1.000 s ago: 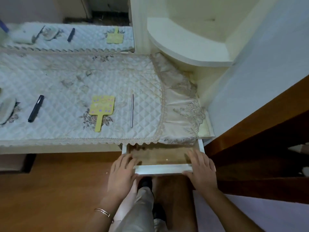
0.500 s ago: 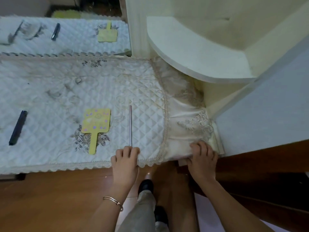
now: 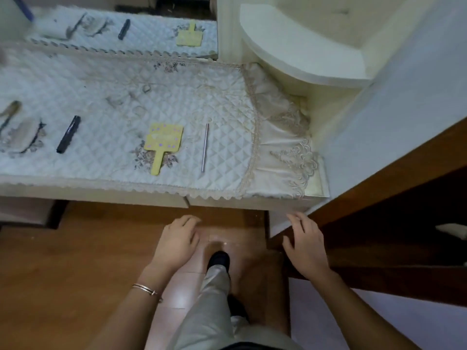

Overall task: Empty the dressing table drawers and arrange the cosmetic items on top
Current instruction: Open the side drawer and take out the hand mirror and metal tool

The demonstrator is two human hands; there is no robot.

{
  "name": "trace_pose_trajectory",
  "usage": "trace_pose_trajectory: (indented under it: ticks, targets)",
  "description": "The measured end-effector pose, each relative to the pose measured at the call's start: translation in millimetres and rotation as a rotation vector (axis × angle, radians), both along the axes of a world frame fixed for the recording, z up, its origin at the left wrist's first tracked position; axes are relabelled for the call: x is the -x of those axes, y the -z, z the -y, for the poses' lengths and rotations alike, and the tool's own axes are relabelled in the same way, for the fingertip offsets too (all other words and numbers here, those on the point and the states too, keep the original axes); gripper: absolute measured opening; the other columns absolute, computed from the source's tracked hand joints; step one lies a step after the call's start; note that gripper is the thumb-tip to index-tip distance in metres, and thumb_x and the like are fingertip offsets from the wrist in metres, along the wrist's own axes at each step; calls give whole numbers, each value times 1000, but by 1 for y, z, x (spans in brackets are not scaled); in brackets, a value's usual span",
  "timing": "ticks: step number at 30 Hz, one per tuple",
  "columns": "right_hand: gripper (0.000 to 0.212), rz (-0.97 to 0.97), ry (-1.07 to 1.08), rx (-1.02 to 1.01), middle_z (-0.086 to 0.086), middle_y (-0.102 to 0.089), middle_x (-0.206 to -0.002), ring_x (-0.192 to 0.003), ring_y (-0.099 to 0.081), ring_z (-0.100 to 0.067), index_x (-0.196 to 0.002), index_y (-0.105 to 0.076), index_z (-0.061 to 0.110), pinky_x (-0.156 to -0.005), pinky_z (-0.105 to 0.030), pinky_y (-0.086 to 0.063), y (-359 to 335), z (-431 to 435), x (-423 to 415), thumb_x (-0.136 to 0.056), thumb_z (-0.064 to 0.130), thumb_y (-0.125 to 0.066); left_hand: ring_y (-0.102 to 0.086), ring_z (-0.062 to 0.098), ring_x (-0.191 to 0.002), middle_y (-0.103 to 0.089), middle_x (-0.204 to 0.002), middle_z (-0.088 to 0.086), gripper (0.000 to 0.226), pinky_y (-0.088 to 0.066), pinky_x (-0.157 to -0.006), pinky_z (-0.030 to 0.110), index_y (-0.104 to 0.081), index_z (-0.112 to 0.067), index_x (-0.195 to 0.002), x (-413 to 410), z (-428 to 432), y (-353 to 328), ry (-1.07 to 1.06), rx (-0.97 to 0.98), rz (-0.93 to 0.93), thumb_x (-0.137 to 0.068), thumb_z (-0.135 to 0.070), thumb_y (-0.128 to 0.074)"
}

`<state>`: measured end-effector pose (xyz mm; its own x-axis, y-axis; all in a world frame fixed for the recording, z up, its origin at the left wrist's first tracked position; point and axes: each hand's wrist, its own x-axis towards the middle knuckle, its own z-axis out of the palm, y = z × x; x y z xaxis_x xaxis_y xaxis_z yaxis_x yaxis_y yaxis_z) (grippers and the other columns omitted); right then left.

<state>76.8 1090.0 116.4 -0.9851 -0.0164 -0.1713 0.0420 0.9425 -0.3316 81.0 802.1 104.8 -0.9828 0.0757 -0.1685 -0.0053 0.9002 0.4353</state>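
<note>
The dressing table carries a white quilted cloth. On the cloth lie a yellow hand mirror, a thin silver stick, a dark tube and, at the far left, a pale oval item. The right drawer sits flush with the table front. My left hand hovers below the table edge, empty, fingers loosely curled. My right hand hangs beside the table's right corner, empty, fingers spread.
A mirror behind the table reflects the items. A curved cream shelf stands at the back right. A dark wooden furniture edge runs along the right. My leg and shoe stand on the wooden floor.
The right drawer, open a second ago, was pushed shut. Both hands then drew back from the table front and now hang free.
</note>
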Motion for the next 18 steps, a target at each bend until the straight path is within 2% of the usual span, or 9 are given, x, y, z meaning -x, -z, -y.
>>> trace_pose_trajectory:
  ticks: [2, 3, 5, 8, 9, 11, 13, 16, 18]
  targets:
    - [40, 197, -22, 128, -6, -54, -124, -117, -49, -24, -126, -50, 14, -95, -34, -41, 9, -4, -31, -86, 18, -56, -59, 23, -106, -62, -117, 6, 30, -44, -86, 28, -57, -10, -119, -56, 0, 7, -177, -169, 220, -90, -14, -50]
    - [37, 378, 5, 212, -5, -56, -119, -112, -52, -22, -123, -51, 13, -89, -29, -43, 15, -6, -46, -87, 19, -56, -61, 22, -102, -64, -112, 7, 27, -42, -81, 24, -58, -8, -116, -86, 1, 14, -295, -264, 313, -90, -14, -51]
    - [26, 670, 53, 336, -6, -56, -107, -102, -54, -19, -114, -55, 10, -82, -24, -40, 31, -11, -81, -89, 17, -57, -61, 25, -92, -64, -98, 10, 18, -39, -75, 23, -61, -5, -105, -156, 2, 28, -610, -443, 442, -89, -9, -54]
    - [4, 948, 2, 242, 2, -56, -93, -84, -53, -12, -90, -58, 20, -79, -21, -42, 60, -21, -128, -91, 21, -54, -53, 23, -77, -57, -79, 11, 7, -36, -67, 28, -60, -9, -79, -263, 6, 40, -1087, -671, 569, -86, -8, -58]
    - [14, 1013, -34, 168, 7, -51, -82, -73, -48, -6, -79, -53, 26, -72, -14, -41, 63, -20, -141, -93, 22, -51, -51, 22, -74, -55, -73, 10, 14, -34, -65, 29, -56, -14, -68, -293, 8, 43, -1185, -697, 592, -82, -13, -61]
    - [25, 1058, -106, 70, 14, -41, -70, -66, -40, -1, -71, -45, 27, -55, -4, -34, 66, -15, -160, -96, 20, -43, -48, 20, -66, -52, -66, 10, 16, -32, -61, 29, -53, -14, -59, -341, 11, 47, -1353, -727, 630, -73, -15, -60]
    - [29, 1050, -163, -43, 12, -40, -68, -63, -39, 0, -67, -43, 26, -49, -3, -30, 66, -9, -167, -95, 19, -42, -49, 20, -64, -55, -67, 11, 14, -34, -58, 28, -57, -8, -62, -372, 15, 46, -1462, -775, 658, -75, -12, -60]
    - [34, 1047, -200, -126, 8, -44, -66, -58, -39, 0, -60, -42, 26, -52, -7, -32, 64, 14, -159, -93, 18, -46, -57, 25, -73, -64, -83, 16, 17, -41, -64, 30, -66, 0, -80, -400, 23, 49, -1607, -882, 624, -83, -16, -60]
    - [31, 1019, -193, -158, 2, -49, -70, -59, -42, -6, -61, -45, 25, -59, -16, -39, 61, 43, -145, -91, 16, -48, -58, 27, -78, -65, -92, 17, 24, -41, -63, 30, -65, 2, -90, -410, 34, 50, -1681, -923, 596, -91, -20, -54]
